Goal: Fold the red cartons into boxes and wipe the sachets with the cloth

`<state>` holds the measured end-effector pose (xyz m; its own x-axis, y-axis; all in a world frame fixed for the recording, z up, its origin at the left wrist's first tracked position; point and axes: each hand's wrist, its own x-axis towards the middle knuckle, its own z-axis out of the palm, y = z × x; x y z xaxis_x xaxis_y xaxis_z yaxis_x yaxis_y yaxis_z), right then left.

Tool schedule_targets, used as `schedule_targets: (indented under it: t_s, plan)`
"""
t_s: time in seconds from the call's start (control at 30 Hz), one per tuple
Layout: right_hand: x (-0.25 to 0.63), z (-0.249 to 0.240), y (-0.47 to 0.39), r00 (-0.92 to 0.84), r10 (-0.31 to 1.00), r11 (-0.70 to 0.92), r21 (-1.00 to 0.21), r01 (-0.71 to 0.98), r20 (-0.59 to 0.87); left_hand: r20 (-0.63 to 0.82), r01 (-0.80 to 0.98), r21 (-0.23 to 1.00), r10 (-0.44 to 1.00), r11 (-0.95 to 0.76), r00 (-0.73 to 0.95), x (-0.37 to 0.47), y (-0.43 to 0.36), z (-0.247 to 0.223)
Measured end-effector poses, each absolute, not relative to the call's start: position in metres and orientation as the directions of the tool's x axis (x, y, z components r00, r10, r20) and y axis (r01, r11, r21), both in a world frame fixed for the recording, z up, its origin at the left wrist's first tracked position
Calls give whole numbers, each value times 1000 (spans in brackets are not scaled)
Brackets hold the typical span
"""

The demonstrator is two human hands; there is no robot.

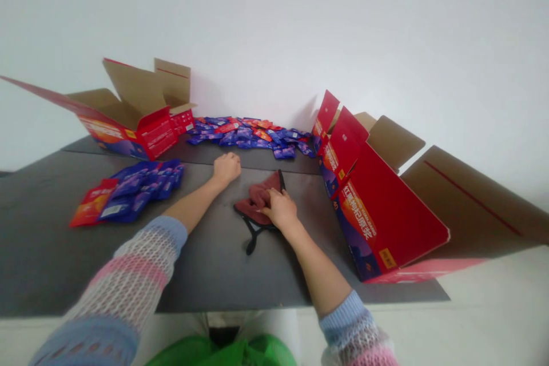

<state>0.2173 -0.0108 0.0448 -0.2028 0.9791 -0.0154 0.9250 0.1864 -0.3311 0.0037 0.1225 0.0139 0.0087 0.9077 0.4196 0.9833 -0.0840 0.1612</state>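
My right hand point(281, 209) presses its fingers into a crumpled reddish-brown cloth point(263, 197) with black edging, lying on the dark grey tabletop point(193, 274). From the cloth's near side hangs a black strap or cord point(252, 245) with a rounded end. To its left, my left hand point(227, 168) rests on the table, curled into a fist, with nothing seen sticking out of it. Left of that forearm lies a spread stack of blue-purple sachets point(143, 186), with orange-red sachets point(95, 201) at its near left end.
Beyond my hands, a long heap of blue and red sachets point(244, 134) lies along the wall. Open red cartons stand on both sides: a left carton point(156, 134), a smaller one behind it, and a large right carton point(386, 211) with others behind. Their flaps stick out widely.
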Motion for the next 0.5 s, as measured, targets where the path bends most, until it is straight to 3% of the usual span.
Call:
schedule_targets:
  t_s: [0.1, 0.3, 0.4, 0.5]
  plan:
    - [215, 46, -11, -202, 979, 189, -330, 925, -5, 398, 990, 139, 917, -29, -29, 22, 144, 14]
    - [213, 40, -10, -205, 979, 190, -313, 931, -13, 298, 947, 286, 926, 145, -232, 48, 171, 13]
    - [208, 35, -8, -190, 981, 189, -318, 929, 29, 232, 940, 312, 949, 137, -216, 43, 178, 15]
    - [203, 29, -4, -196, 977, 212, -326, 921, 82, 176, 946, 323, 980, 26, -88, 37, 186, 22]
